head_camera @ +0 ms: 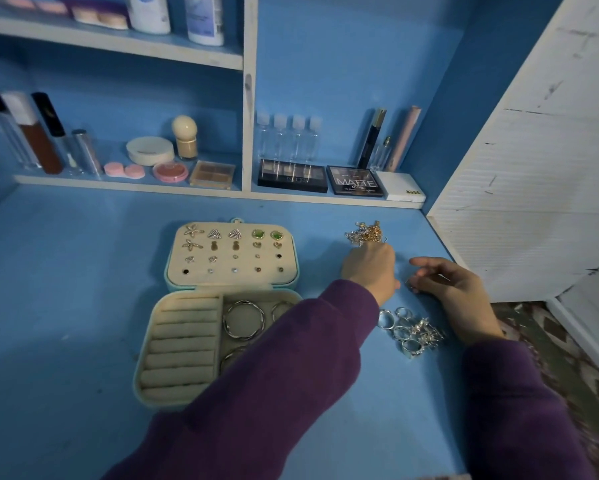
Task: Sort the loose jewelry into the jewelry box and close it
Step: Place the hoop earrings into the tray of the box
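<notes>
- An open jewelry box (pixel 180 344) lies mid-worktop (pixel 66 289); stud earrings (pixel 234 251) fill its raised lid; hoops (pixel 243 319) sit in its right compartment.
- The left hand (pixel 369 271) touches tangled chains (pixel 365 233) near the back right corner; its fingertips are hidden (grip cannot be told).
- The right hand (pixel 454 289) rests near the right edge, fingers loosely curled; loose rings (pixel 410 332) are heaped beside its wrist.
</notes>
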`<act>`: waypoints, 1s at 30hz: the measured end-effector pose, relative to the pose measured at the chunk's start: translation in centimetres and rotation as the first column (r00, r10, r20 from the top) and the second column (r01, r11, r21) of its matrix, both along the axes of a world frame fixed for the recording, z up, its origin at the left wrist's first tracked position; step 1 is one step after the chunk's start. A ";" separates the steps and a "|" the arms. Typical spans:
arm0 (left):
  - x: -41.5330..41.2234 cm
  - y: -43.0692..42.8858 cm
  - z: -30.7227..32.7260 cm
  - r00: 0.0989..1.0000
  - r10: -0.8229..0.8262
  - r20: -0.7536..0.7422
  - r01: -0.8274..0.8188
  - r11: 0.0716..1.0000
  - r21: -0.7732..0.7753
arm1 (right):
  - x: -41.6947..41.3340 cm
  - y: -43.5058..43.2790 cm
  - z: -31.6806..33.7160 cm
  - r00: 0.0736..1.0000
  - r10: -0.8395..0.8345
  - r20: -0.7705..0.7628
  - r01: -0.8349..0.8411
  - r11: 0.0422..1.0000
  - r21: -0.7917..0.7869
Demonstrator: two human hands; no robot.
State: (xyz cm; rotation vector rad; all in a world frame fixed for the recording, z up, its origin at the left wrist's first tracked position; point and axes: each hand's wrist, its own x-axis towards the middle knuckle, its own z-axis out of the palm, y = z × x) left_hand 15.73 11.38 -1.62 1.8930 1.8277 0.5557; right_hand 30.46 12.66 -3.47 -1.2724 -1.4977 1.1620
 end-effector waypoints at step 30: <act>-14.9 -15.1 3.0 0.757 0.124 0.642 -0.225 0.971 0.077 | -8.4 -8.7 4.9 0.970 0.242 0.003 -0.235 0.940 0.248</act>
